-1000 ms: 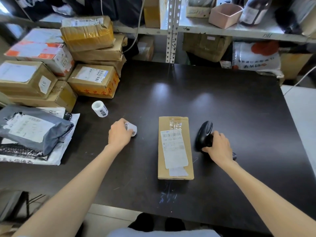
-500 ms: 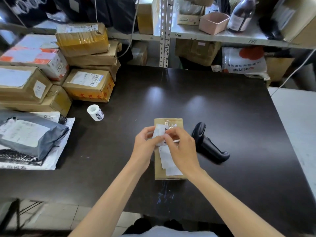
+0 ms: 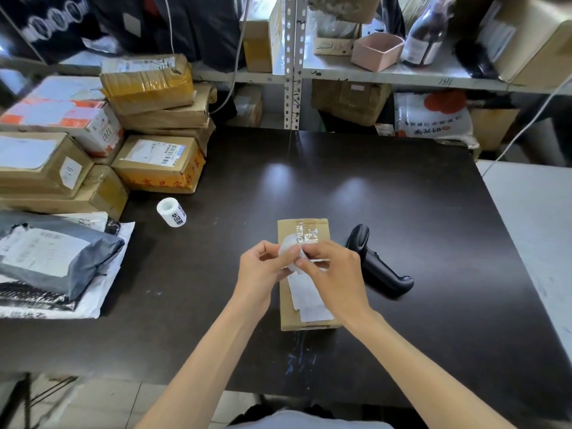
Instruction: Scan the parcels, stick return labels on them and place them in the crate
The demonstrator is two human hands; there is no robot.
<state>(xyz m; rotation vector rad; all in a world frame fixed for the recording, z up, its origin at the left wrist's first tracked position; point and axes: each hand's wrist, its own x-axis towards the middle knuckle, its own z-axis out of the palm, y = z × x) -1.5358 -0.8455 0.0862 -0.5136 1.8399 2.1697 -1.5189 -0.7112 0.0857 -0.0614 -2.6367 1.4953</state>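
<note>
You had let go of the scanner [image 3: 376, 269], which lay on the table [image 3: 371, 196] just right of the parcel [image 3: 286, 315]. Above that parcel your left hand [image 3: 263, 269] and right hand [image 3: 335, 272], fingers curled, together pinched a small label roll [image 3: 286, 249].

A dark, glossy table [image 3: 371, 196] fills the middle of the view, with two soft light reflections on it and some pale blue scratches [image 3: 298, 360] near its front edge. Behind it stands a grey metal shelf [image 3: 402, 78] with a perforated upright post [image 3: 292, 72]. On the shelf board sit a small open pink box [image 3: 376, 52] and, just beside it to the right, a dark bottle [image 3: 425, 35] with a pale label. Under the board a white sack [image 3: 433, 119] with a red circle and printed characters lies. A thin white cable [image 3: 526, 129] runs diagonally at the right, above a light grey surface [image 3: 532, 227] next to the table. Pale floor tiles [image 3: 108, 404] show below.
</note>
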